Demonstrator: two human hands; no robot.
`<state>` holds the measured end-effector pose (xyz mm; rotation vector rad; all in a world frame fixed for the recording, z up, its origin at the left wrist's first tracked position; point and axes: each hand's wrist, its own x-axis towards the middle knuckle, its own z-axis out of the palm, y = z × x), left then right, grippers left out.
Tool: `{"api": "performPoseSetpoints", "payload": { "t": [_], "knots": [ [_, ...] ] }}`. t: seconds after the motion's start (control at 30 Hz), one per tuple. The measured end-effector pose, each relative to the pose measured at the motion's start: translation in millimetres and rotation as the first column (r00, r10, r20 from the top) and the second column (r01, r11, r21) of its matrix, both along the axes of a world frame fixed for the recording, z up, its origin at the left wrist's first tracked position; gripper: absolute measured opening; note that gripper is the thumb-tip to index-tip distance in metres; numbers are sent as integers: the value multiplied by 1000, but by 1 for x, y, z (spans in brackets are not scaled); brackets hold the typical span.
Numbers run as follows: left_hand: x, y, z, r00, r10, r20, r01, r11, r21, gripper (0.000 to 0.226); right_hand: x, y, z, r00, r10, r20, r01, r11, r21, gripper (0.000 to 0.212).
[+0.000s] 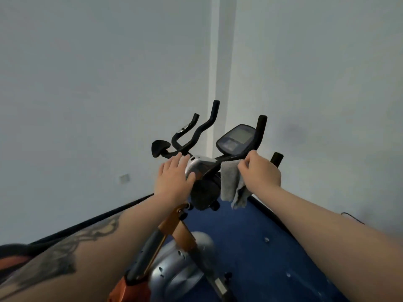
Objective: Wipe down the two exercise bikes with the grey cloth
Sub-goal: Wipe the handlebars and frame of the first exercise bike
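Observation:
An exercise bike (205,188) with black handlebars, an orange frame and a silver flywheel cover stands in front of me in the room's corner. Its console screen (236,138) faces me, tilted. My right hand (261,171) grips the grey cloth (231,182) against the right handlebar bar just below the console; the cloth's loose end hangs down. My left hand (174,177) rests with straight fingers on the silver housing under the handlebars. A second black handlebar set (196,131) and a black pad rise behind at the left.
White walls meet in a corner right behind the bike. Blue carpet (250,236) with a black skirting line covers the floor. A wall socket (124,178) sits low on the left wall. A red and black object (13,256) shows at the left edge.

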<state>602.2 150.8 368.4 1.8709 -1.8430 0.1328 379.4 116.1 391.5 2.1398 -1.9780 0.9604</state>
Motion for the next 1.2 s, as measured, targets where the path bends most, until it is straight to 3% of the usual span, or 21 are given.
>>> {"api": "performPoseSetpoints", "payload": {
  "t": [0.23,0.37,0.47,0.53,0.63,0.87,0.97,1.1,1.2],
  "knots": [
    [-2,1,-62,997,40,-62,-35,996,80,56,8,-10,-30,998,10,62,-16,995,100,20],
    [-1,-11,-80,991,33,-128,-18,993,113,57,30,-20,-30,989,-36,147,35,999,13,19],
    [6,-25,-87,989,-6,-150,22,994,108,57,56,-22,-32,981,51,188,-28,992,-120,21],
    [13,-36,-89,984,-52,-171,68,994,89,57,75,-17,-44,983,147,105,-125,973,-196,22],
    [27,-45,-97,964,-127,-232,149,985,81,54,97,-8,-76,967,251,-53,-256,951,-171,17],
    [68,-52,-122,879,-263,-397,329,938,106,46,97,17,-123,942,213,-258,-245,964,-98,16],
    [74,-54,-125,828,-330,-452,409,909,86,44,103,25,-122,962,136,-239,-163,982,-99,21],
    [68,-51,-120,781,-370,-503,453,890,49,44,129,17,-113,955,-45,-292,44,999,-11,47],
    [64,-50,-115,763,-362,-535,445,895,29,45,139,8,-114,932,-107,-346,118,993,13,46]
  ]
}}
